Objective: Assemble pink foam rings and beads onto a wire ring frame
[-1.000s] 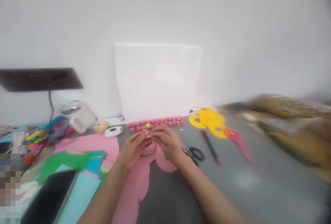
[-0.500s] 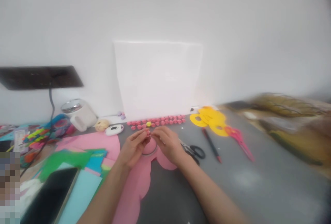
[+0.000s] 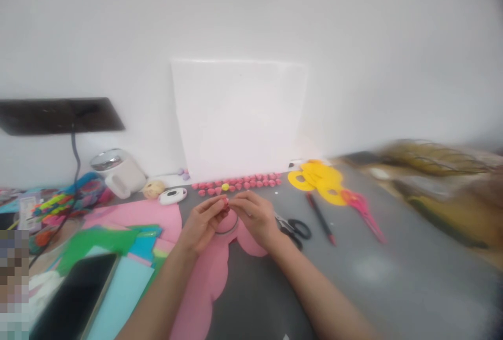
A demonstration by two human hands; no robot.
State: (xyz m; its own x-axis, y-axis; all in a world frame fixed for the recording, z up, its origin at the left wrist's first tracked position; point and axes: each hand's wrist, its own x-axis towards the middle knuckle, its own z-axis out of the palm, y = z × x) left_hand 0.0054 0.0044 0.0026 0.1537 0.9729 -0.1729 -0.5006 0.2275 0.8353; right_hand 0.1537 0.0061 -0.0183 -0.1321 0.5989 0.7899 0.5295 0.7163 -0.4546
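Observation:
Between the fingertips of my left hand (image 3: pixel 201 223) is a small pink-red piece (image 3: pixel 225 204), largely covered by the fingers. My right hand (image 3: pixel 254 218) pinches at the right side of the same piece, its thumb and forefinger pressed together. Both hands are held over pink scalloped sheets (image 3: pixel 202 287), close together. A round thin-rimmed thing (image 3: pixel 228 233) shows partly beneath them. Beyond the fingertips, several small pink rolled pieces (image 3: pixel 239 187) lie in rows, with one yellow ball (image 3: pixel 225 187) among them.
Right of my hands lie black-handled scissors (image 3: pixel 299 228), a dark pencil (image 3: pixel 321 219), yellow cutouts (image 3: pixel 320 177) and pink scissors (image 3: pixel 363 213). On the left are a phone (image 3: pixel 74 298), coloured sheets (image 3: pixel 128 282), a white device (image 3: pixel 173 196) and a mug (image 3: pixel 123 175). A white board (image 3: pixel 239 120) leans against the wall.
The view has shifted very slightly. Both hands keep nearly the same place and grip, with only small finger movement around the pink piece.

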